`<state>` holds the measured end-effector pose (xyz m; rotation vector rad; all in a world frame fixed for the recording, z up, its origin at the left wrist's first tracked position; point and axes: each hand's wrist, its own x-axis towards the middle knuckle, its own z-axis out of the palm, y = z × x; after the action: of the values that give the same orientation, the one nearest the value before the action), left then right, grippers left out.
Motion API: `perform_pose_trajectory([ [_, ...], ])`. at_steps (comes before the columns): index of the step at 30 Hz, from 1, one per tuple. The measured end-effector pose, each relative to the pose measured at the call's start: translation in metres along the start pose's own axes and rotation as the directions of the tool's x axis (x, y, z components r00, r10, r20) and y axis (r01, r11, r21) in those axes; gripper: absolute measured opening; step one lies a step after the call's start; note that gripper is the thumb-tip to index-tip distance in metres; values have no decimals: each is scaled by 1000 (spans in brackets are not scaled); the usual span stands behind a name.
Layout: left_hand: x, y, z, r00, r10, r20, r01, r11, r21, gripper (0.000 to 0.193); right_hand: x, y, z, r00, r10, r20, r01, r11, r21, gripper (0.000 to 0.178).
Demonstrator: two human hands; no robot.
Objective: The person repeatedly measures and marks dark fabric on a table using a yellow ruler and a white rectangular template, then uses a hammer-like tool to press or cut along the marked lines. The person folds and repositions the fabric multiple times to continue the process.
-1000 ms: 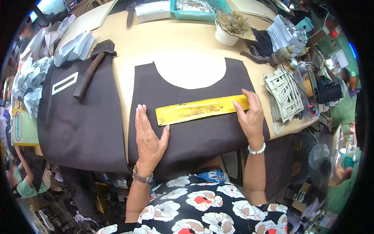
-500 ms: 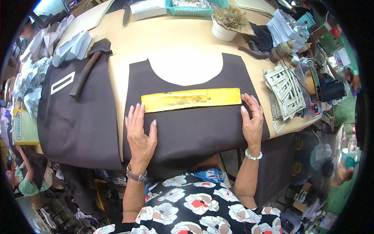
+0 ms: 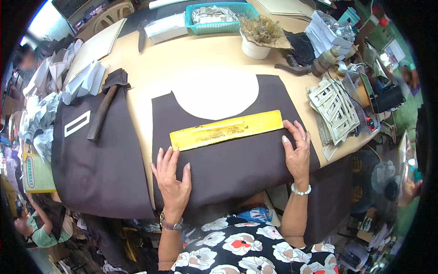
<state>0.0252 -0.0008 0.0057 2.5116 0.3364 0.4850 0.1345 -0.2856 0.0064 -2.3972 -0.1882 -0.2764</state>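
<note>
A dark brown piece of cloth (image 3: 237, 169) with a curved cut-out at its far edge lies before me on the table. Across it rests a long yellow bar (image 3: 228, 129), its top smudged dark. My left hand (image 3: 174, 182) lies palm down on the cloth, fingers stretched toward the bar's left end, fingertips at its lower corner. At the other end, my right hand (image 3: 297, 153) has its fingers apart, their tips by the bar's right edge. Neither hand grips anything.
A hammer (image 3: 103, 112) and a white rectangular frame (image 3: 77, 123) lie on another dark cloth piece (image 3: 98, 178) at left. To the right is a pile of pale frames (image 3: 335, 109). A white tub (image 3: 254, 49) and a teal basket (image 3: 194, 28) stand farther back.
The whole view has shifted and tilted a little, so cloth and bar look more slanted. My left fingertips have slipped slightly nearer me, to the bar's lower left corner.
</note>
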Motion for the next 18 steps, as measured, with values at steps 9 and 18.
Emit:
perform_pose_trajectory([
  [9,0,-1,0,1000,9,1,-9,999,41,48,0,-2,1,998,-31,57,36,995,-94,36],
  [18,0,-1,3,1000,12,-4,-12,999,51,47,-1,1,2,996,-50,68,58,991,-121,35],
])
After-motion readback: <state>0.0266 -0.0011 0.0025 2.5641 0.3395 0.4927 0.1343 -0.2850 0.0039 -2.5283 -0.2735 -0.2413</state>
